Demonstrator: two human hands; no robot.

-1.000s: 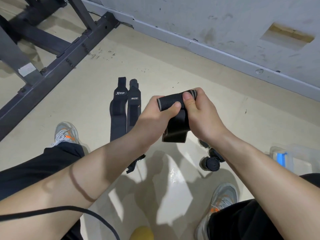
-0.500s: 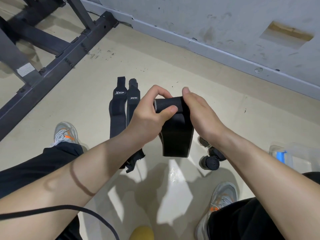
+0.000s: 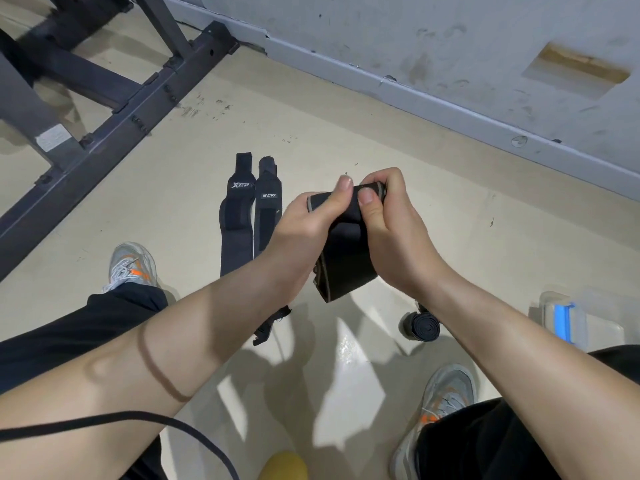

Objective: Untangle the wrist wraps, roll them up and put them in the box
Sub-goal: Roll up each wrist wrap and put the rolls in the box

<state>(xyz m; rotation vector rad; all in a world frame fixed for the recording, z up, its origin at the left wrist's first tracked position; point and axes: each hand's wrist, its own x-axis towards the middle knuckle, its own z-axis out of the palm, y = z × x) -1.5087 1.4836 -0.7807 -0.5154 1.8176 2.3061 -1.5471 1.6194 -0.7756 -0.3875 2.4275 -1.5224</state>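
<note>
just above the floor [image 3: 180,209], in the middle of the view, a person holds a black wrist wrap [image 3: 346,268] between both hands. the left hand [image 3: 304,220] grips the left end of the rolled part, its fingers [image 3: 343,192] curled round it with the thumb lying on top. the right hand [image 3: 391,230] grips the right end the same way, its thumb pressed on the roll just beside the left thumb. the roll lies crosswise between the hands, a grey edge showing at each end. the loose tail of the wrap hangs down from it between the wrists, flat and slightly tilted, with a grey border along its left side.

two more wraps lie flat on the floor to the left of the hands, side by side and touching along their length: the xtep wrap [image 3: 237,216] on the left and a second labelled wrap [image 3: 266,209] on its right. their near ends pass behind the left forearm.

near the right forearm a rolled wrap [image 3: 424,327] rests on the floor on its side. further right, at the edge of the view, stands the clear plastic box [image 3: 585,327] with a blue latch, partly cut off by the right arm.

a dark metal frame [image 3: 104,109] crosses the far left, and a grey wall [image 3: 415,46] runs along the far side. a grey and orange shoe [image 3: 130,268] sits near left, another [image 3: 440,407] near right. a black cord [image 3: 104,419] crosses the near left, and a yellow object [image 3: 284,465] shows at the near edge.
</note>
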